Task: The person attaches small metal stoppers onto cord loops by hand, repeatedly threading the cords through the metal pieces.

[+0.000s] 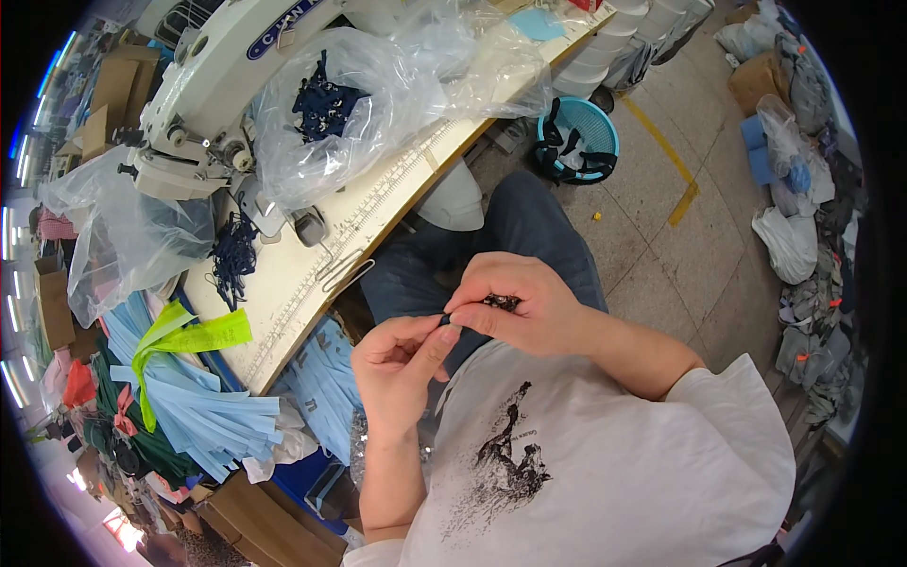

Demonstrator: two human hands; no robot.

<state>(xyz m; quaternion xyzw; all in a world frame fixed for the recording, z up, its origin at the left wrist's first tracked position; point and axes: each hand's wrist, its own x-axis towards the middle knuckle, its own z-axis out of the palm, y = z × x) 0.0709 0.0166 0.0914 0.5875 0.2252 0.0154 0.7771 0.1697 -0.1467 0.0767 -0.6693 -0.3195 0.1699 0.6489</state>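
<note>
Above my lap, my left hand (402,364) and my right hand (529,307) meet with their fingertips pinched together. Between the tips is a small dark piece (446,319), too covered to tell its kind. A bunched dark bit with light specks (502,302) shows in the curl of my right hand. On the table to the left, a tangle of navy straps (232,250) lies beside the sewing machine (203,142). More navy straps (326,102) with pale bits sit in a clear plastic bag (378,80).
The table (378,203) runs diagonally, with a ruler scale along its edge. Light blue fabric strips (203,397) and a neon yellow-green strip (194,335) hang at its left end. A blue basket (605,132) stands on the floor. Bagged fabric heaps (803,255) line the right side.
</note>
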